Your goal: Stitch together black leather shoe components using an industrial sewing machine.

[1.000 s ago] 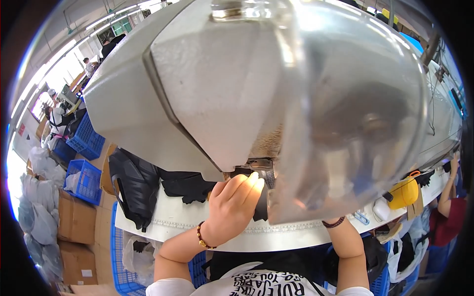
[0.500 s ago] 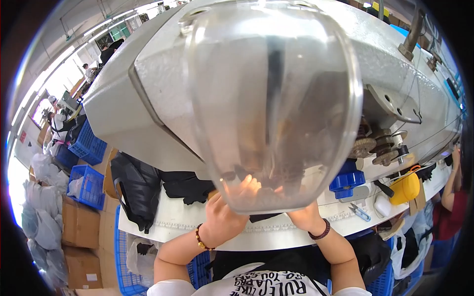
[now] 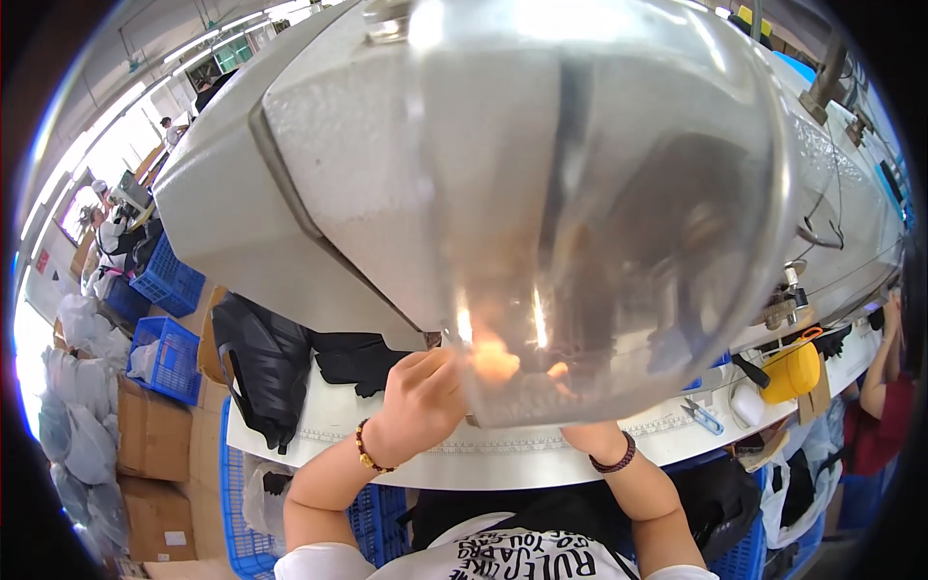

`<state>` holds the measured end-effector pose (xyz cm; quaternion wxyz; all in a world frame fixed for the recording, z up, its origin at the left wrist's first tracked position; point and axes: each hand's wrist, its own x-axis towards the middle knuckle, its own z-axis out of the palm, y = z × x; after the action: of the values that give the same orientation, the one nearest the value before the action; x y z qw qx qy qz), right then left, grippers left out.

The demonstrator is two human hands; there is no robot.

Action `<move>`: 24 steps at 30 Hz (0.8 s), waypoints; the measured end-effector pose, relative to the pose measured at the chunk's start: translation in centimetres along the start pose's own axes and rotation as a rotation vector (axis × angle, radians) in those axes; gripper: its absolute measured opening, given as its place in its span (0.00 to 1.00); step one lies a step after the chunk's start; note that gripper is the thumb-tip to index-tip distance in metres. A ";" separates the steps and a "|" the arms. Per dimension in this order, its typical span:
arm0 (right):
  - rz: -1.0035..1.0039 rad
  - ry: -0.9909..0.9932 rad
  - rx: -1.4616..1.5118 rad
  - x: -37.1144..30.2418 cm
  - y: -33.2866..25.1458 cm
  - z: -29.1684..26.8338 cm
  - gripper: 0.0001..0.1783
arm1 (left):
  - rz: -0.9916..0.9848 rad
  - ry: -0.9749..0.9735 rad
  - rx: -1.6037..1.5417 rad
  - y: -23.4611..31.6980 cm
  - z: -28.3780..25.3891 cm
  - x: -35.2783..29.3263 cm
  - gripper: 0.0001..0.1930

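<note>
- Clear, curved plastic shield (image 3: pixel 599 213) fills the middle of the view, very close to the camera, and smears what lies behind it into glare and dark shapes.
- Behind and around the shield sits the big grey-white body of a sewing machine (image 3: pixel 319 184), stretching from upper left to far right.
- My left hand (image 3: pixel 420 401) comes up from the lower edge, a beaded bracelet (image 3: pixel 363 452) on its wrist. Its fingers are loosely curled, tips toward the machine's underside at the shield's lower left edge. I cannot tell whether it has hold of anything, because the fingertips run in behind the shield.
- My right hand is hidden behind the shield. Only the forearm and a dark wristband (image 3: pixel 615 456) show below it, so I cannot tell how far open that hand is or what it holds.
- Both arms rest over the front edge of a white worktable (image 3: pixel 503 464), with a ruler strip along its rim.
- Black fabric pieces (image 3: pixel 353 358) lie on the table just left of my left hand, with a larger black bundle (image 3: pixel 261 362) further left.
- Blue crates (image 3: pixel 164 353) and cardboard boxes (image 3: pixel 145 435) stand on the floor at far left.
- At the far right of the table is a yellow object (image 3: pixel 791 372), and beyond it another person's arm (image 3: pixel 875 372).
</note>
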<state>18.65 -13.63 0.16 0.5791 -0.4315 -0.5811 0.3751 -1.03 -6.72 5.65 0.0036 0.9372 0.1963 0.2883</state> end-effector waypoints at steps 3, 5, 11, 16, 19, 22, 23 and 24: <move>-0.107 0.090 -0.064 0.2 -0.6 0.5 0.14 | 0.013 -0.025 0.031 -0.1 0.0 0.2 0.19; -0.013 0.144 -0.025 0.5 -1.3 0.7 0.08 | 0.188 0.176 0.160 -0.3 0.3 0.8 0.12; -0.106 -0.023 0.039 0.3 0.6 -0.4 0.19 | -0.041 0.312 -0.079 0.0 0.2 -0.3 0.14; -0.011 0.002 0.194 0.2 -0.4 -0.3 0.15 | -0.029 0.390 -0.233 -0.3 0.7 -1.3 0.12; 0.038 0.014 0.227 0.2 -0.6 -0.6 0.12 | 0.145 0.337 -0.141 -0.8 1.2 -1.5 0.12; 0.055 0.002 0.158 0.0 -0.7 -0.7 0.10 | 0.216 0.286 -0.059 -1.0 1.4 -1.8 0.12; 0.087 -0.014 0.144 0.0 -0.9 -0.7 0.09 | 0.227 0.283 -0.034 -0.9 1.4 -1.8 0.11; 0.088 -0.009 0.145 0.0 -1.2 -0.7 0.09 | 0.230 0.281 -0.037 -1.0 1.4 -1.7 0.11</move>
<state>19.30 -14.12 1.27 0.5891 -0.4119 -0.5358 0.4430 -1.96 -6.27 3.42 -0.0397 0.9038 0.0809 0.4183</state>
